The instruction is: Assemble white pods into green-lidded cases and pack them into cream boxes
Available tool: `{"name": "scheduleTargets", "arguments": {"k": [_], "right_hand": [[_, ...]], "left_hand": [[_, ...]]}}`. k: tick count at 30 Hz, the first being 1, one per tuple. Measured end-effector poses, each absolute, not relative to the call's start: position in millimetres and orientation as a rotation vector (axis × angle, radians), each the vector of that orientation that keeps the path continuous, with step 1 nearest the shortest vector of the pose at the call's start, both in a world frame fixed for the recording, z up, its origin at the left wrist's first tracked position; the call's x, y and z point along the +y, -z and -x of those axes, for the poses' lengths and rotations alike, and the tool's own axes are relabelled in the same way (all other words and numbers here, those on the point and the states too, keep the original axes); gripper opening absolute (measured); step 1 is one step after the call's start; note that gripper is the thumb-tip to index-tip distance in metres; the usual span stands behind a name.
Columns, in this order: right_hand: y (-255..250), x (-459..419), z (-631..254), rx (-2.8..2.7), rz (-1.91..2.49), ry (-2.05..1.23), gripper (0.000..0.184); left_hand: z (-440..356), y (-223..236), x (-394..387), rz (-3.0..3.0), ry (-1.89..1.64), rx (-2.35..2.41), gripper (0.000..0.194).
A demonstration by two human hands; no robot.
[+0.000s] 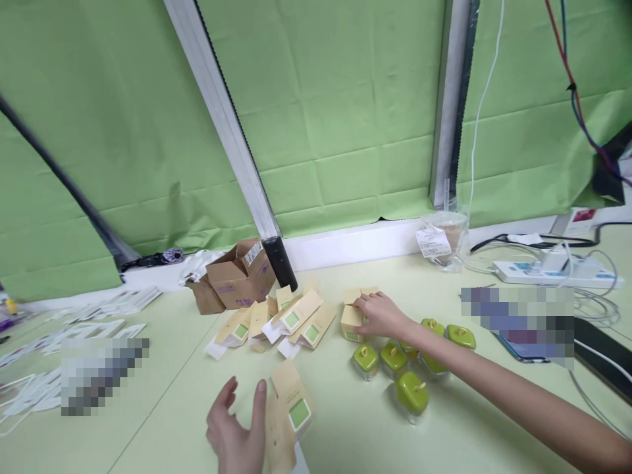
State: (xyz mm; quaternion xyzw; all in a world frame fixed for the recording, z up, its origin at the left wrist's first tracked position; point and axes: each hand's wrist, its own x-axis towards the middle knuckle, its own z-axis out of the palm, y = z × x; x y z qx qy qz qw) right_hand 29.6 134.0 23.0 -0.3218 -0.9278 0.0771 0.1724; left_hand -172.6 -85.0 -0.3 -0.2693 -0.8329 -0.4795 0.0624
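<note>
My right hand (382,316) reaches across the table, its fingers bent over a small beige carton (350,319) that stands upright. Part of that carton is hidden behind the fingers. Low in the view, my left hand (237,424) is open, thumb and fingers apart, beside another beige carton (291,401) with a green window, lying at the front. Under and around my right forearm stand several small clear jars with glossy green lids, one of them a jar (412,393) nearest me. Several more flat or half-folded cartons (291,319) lie in a heap beyond my left hand.
Behind the heap sits an open brown cardboard box (241,276). A plastic bag (444,240) with a label and a power strip (557,271) with cables lie at the back right. White frame-like pieces (99,329) are spread at the left. Green sheeting (345,112) covers the wall.
</note>
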Motion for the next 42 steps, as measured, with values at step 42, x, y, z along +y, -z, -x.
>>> {"name": "scheduleTargets", "arguments": {"k": [42], "right_hand": [[-63.8, 39.3, -103.3, -2.847, 0.514, -0.615, 0.015]], "left_hand": [[58.8, 3.6, -76.7, 2.063, 1.771, -2.375, 0.047]]}}
